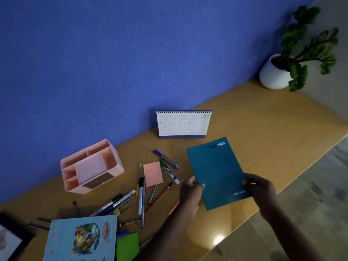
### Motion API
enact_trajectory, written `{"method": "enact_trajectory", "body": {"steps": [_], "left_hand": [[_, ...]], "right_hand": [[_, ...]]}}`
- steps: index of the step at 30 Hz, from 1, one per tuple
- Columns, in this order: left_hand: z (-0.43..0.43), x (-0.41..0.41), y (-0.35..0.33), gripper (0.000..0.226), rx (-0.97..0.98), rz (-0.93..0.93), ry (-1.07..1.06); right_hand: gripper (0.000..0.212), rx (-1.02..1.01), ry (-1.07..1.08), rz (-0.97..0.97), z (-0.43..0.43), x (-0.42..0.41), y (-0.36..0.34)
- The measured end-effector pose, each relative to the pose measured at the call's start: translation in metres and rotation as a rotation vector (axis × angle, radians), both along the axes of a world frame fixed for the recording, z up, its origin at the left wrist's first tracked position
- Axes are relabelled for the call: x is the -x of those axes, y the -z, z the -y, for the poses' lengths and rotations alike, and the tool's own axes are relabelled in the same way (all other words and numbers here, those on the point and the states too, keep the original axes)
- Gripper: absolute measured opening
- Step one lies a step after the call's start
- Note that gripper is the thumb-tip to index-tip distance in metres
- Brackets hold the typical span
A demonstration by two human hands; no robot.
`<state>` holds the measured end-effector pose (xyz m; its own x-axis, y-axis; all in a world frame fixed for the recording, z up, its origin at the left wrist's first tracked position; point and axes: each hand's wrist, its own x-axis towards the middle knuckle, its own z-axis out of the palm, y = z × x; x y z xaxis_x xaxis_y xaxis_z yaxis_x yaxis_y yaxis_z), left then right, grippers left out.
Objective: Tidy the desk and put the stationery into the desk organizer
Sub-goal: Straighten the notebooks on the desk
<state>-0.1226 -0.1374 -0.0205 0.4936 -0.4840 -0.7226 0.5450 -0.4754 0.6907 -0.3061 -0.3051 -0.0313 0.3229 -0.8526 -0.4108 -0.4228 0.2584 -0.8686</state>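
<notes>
A teal notebook (216, 170) is held over the desk by both hands: my left hand (190, 194) grips its left edge, my right hand (261, 191) grips its right edge. The pink desk organizer (111, 155) stands to the left by the blue wall, its compartments showing nothing inside. Between the organizer and the notebook lie several pens and markers (141, 196), a green-capped marker (169, 171), purple pens (165, 158), a red pencil (160, 196) and a pink sticky-note pad (152, 173).
A desk calendar (183, 124) stands against the wall. A light-blue illustrated book (81, 238) and a green note pad (128, 245) lie at the front left, next to a dark picture frame (11, 240). A white potted plant (276, 72) sits far right. The desk edge (282, 189) runs diagonally.
</notes>
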Motion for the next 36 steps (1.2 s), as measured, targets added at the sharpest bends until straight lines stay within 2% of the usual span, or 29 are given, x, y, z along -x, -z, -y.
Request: {"method": "enact_trajectory", "body": {"steps": [7,11,14,20,24,29,33,36], "left_hand": [[0.025,0.026,0.016,0.038,0.039,-0.094,0.037],[0.036,0.030,0.023,0.060,-0.010,-0.107,0.068],[0.044,0.031,0.029,0.067,-0.032,-0.093,0.038],[0.054,0.035,0.032,0.061,-0.028,-0.028,0.016],[0.056,0.035,0.031,0.068,-0.021,-0.026,0.009],[0.050,0.034,0.027,0.078,-0.015,-0.076,-0.024],[0.020,0.032,0.022,0.074,0.013,-0.132,-0.034],[-0.020,0.031,0.010,0.058,0.019,-0.180,-0.096]], "right_hand": [[0.027,0.100,-0.102,-0.196,0.056,-0.010,0.017],[0.028,0.132,-0.151,-0.321,0.075,-0.016,0.035],[0.028,0.171,-0.182,-0.394,0.080,-0.019,0.045],[0.023,0.309,-0.217,-0.546,0.086,-0.030,0.049],[0.023,0.427,-0.243,-0.702,0.084,-0.036,0.052],[0.039,0.468,-0.287,-0.835,0.066,-0.049,0.039],[0.042,0.530,-0.298,-0.708,0.022,-0.057,0.027],[0.044,0.601,-0.374,-0.579,-0.023,-0.065,0.030]]}}
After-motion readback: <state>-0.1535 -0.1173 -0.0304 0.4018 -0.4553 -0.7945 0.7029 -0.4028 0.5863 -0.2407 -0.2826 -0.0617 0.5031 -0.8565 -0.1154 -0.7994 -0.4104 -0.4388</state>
